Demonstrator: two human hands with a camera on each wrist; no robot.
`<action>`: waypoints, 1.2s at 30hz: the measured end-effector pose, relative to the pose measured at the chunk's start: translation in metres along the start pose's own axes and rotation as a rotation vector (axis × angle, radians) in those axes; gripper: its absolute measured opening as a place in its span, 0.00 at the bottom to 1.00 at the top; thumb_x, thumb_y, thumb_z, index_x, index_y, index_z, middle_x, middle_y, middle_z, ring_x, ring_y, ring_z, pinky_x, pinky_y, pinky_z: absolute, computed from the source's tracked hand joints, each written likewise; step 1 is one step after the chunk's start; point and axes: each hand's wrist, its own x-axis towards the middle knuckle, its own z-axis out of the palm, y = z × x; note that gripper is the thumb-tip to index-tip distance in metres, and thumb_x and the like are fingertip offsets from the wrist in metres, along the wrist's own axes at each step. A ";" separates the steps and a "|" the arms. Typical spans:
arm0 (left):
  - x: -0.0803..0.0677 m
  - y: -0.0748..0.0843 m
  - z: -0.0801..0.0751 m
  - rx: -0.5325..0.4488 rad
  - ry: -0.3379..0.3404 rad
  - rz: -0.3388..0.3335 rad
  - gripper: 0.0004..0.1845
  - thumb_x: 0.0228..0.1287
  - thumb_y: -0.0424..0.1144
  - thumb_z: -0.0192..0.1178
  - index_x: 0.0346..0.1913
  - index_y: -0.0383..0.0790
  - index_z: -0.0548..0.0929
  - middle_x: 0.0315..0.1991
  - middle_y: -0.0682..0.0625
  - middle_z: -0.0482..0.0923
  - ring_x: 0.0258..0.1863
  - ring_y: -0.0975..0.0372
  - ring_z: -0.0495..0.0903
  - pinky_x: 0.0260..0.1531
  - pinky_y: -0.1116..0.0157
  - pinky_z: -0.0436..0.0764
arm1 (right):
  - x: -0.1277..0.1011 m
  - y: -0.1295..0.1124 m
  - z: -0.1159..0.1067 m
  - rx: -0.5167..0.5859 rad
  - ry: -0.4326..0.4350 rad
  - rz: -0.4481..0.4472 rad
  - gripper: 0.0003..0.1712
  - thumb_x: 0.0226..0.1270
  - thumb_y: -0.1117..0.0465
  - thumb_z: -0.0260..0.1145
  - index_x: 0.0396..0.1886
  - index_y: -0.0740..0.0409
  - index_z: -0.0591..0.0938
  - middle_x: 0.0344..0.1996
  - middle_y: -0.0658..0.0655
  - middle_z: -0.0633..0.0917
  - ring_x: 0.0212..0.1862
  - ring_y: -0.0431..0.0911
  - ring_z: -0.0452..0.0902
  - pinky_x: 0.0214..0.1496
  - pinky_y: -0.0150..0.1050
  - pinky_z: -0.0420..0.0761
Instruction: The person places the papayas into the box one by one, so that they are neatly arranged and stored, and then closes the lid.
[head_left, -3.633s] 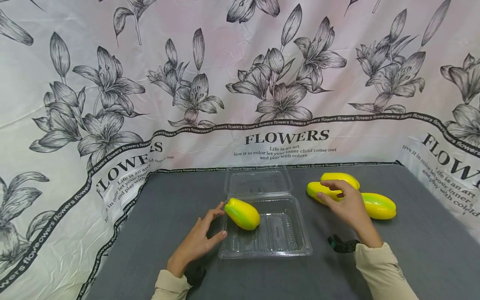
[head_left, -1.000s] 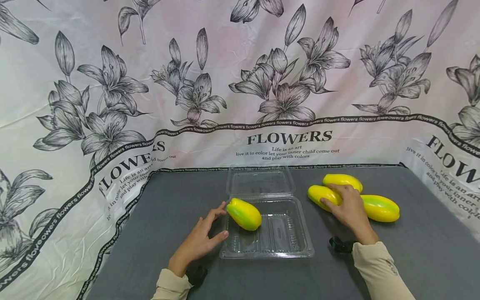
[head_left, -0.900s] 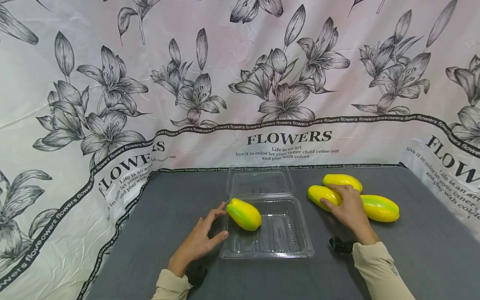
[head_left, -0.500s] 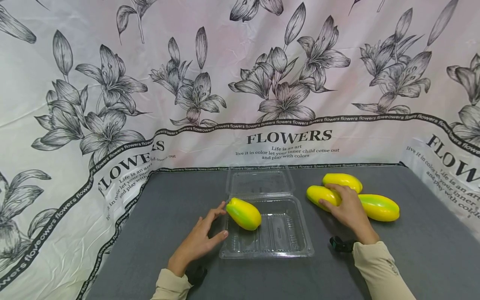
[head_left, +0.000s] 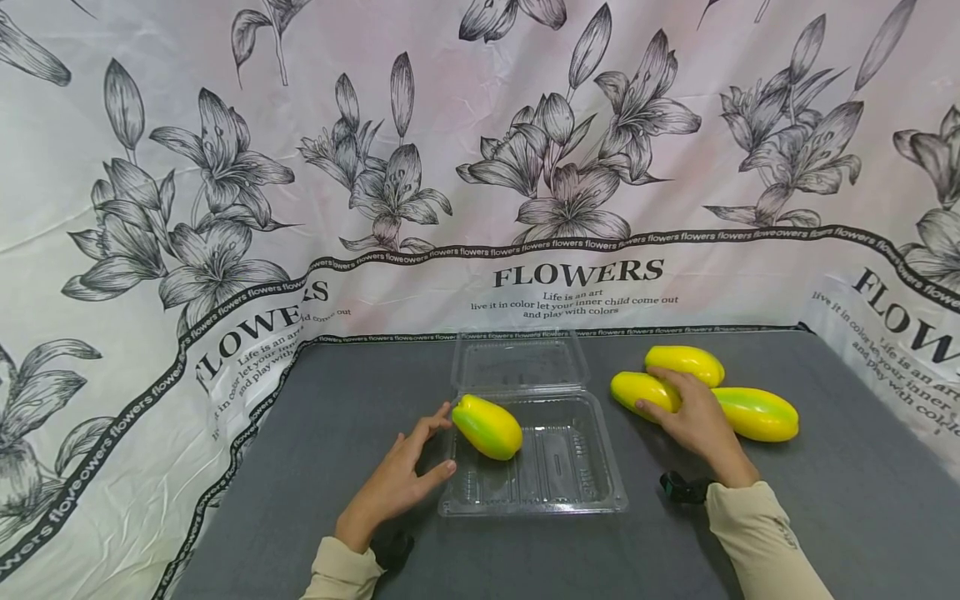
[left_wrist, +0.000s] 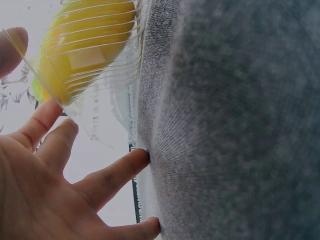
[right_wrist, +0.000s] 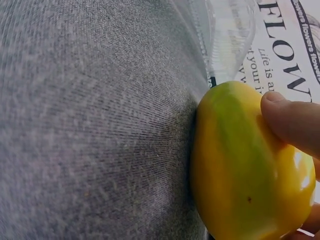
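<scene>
— What's the biggest thing in front of the person?

— The grey table (head_left: 825, 500), with the flower-printed backdrop (head_left: 225, 208) hung round it. Between the two hands sits a clear plastic clamshell box (head_left: 555, 483), its lid (head_left: 519, 364) folded back flat on the side away from the person, so the tray lies open from above.

— And the fruit?

— Four yellow-green mangoes. One mango in the box (head_left: 487, 427) lies in the tray's far corner, just past the left hand's fingertips. The other three are beside the right hand: the nearest mango (head_left: 637, 389) under its fingers, a rear mango (head_left: 684, 364) just beyond the knuckles, and a long mango (head_left: 761, 414) to the hand's outer side, partly behind it.

— What is the left hand (head_left: 401, 483) doing?

— It rests on the cloth beside the box, fingers spread and fairly straight, holding nothing. The tips are at the tray's rim, which looks to me like steadying it.

— And the right hand (head_left: 697, 417)?

— Palm down over the nearest mango, fingers curled round it. The wrist view shows the thumb (right_wrist: 292, 120) pressed on the skin (right_wrist: 240, 165), with the fruit lying on the table.
</scene>
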 end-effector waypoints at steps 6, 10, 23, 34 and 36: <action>0.000 0.000 0.000 0.002 -0.001 0.003 0.29 0.72 0.47 0.63 0.71 0.48 0.67 0.83 0.61 0.49 0.82 0.52 0.54 0.72 0.26 0.37 | -0.001 0.001 -0.001 0.005 -0.001 0.000 0.39 0.66 0.52 0.73 0.69 0.70 0.73 0.65 0.76 0.74 0.66 0.71 0.68 0.67 0.70 0.67; 0.000 0.000 0.000 0.004 0.000 -0.002 0.29 0.72 0.48 0.63 0.71 0.49 0.67 0.83 0.61 0.49 0.82 0.52 0.54 0.72 0.26 0.37 | -0.001 0.000 -0.001 0.011 0.002 -0.002 0.39 0.66 0.51 0.73 0.69 0.70 0.73 0.66 0.76 0.74 0.66 0.71 0.69 0.67 0.70 0.67; -0.001 0.000 0.000 -0.002 0.005 0.003 0.28 0.72 0.47 0.63 0.70 0.49 0.67 0.83 0.59 0.49 0.81 0.51 0.55 0.72 0.26 0.37 | -0.001 -0.002 -0.002 0.032 0.061 -0.039 0.38 0.66 0.51 0.74 0.68 0.69 0.74 0.65 0.74 0.76 0.64 0.69 0.71 0.65 0.69 0.69; -0.001 0.002 0.000 -0.002 0.004 -0.005 0.29 0.72 0.47 0.63 0.70 0.47 0.67 0.83 0.58 0.50 0.81 0.51 0.55 0.72 0.26 0.37 | -0.002 -0.012 -0.007 0.083 0.087 -0.024 0.38 0.66 0.51 0.74 0.69 0.65 0.74 0.66 0.72 0.76 0.63 0.67 0.71 0.63 0.68 0.71; -0.001 0.002 -0.001 -0.002 0.004 -0.005 0.29 0.72 0.47 0.63 0.70 0.47 0.67 0.83 0.58 0.50 0.81 0.51 0.55 0.72 0.26 0.37 | -0.002 -0.015 -0.008 0.087 0.086 -0.017 0.38 0.67 0.51 0.73 0.69 0.65 0.73 0.67 0.72 0.75 0.64 0.67 0.71 0.64 0.68 0.71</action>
